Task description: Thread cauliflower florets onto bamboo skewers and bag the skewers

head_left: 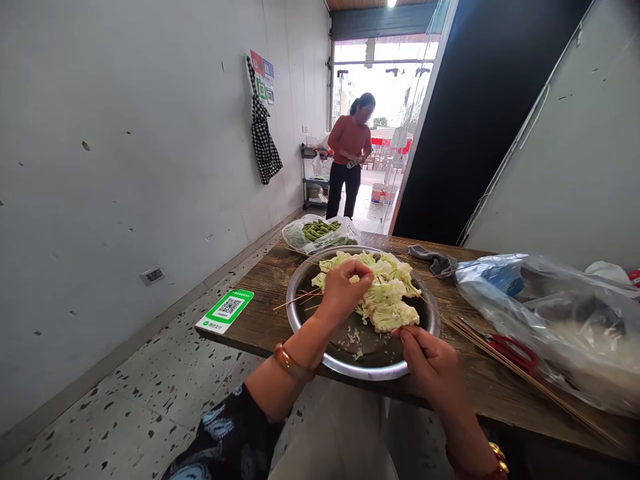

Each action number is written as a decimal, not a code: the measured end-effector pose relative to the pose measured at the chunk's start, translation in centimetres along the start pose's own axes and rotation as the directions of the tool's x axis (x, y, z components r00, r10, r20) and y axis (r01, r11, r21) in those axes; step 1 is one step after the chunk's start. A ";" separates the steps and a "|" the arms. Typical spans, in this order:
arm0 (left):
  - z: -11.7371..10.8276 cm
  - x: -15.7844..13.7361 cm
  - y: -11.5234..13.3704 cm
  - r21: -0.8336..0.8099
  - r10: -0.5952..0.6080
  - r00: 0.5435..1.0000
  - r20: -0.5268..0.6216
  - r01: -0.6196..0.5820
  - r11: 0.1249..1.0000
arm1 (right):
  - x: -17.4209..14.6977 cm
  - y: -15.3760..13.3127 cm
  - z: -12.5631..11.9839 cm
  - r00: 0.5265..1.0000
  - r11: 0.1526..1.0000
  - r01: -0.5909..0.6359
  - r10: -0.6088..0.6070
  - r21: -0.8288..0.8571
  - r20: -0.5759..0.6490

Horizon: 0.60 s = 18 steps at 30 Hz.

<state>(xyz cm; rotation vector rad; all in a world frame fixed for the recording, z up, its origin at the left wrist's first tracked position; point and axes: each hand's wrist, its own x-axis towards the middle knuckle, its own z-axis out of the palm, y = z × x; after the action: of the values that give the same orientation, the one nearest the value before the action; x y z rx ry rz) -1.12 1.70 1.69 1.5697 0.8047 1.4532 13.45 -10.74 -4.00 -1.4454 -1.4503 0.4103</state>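
A wide metal basin sits at the table's front edge, with pale cauliflower florets heaped in it and small crumbs on its bottom. Thin wooden skewers poke out over the basin's left rim. My left hand is over the cauliflower, thumb and forefinger curled into a pinch; whatever lies between them is too small to make out. Lower right, my right hand pinches the edge of a cauliflower floret with thumb and fingertips.
On the wooden table are a bag of green pods, a QR-code card, a dark cloth, red-handled scissors, loose skewers and a large plastic bag. A person stands beyond the table near the doorway.
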 end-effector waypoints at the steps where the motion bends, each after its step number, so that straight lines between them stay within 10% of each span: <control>1: 0.0 0.0 -0.1 0.008 0.005 1.000 0.006 -0.005 1.000 | 0.0 0.0 0.0 1.000 1.000 -0.001 0.001 -0.001 -0.001; 18: -0.6 0.2 0.3 0.086 0.053 0.984 0.170 -0.069 0.994 | -0.2 0.3 -0.3 0.998 0.996 -0.064 0.062 0.069 0.030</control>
<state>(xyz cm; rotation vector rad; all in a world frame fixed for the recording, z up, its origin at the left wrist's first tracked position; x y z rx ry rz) -1.69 1.82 2.01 1.7739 0.7392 1.3225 13.80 -10.93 -4.15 -1.4373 -1.4014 0.5177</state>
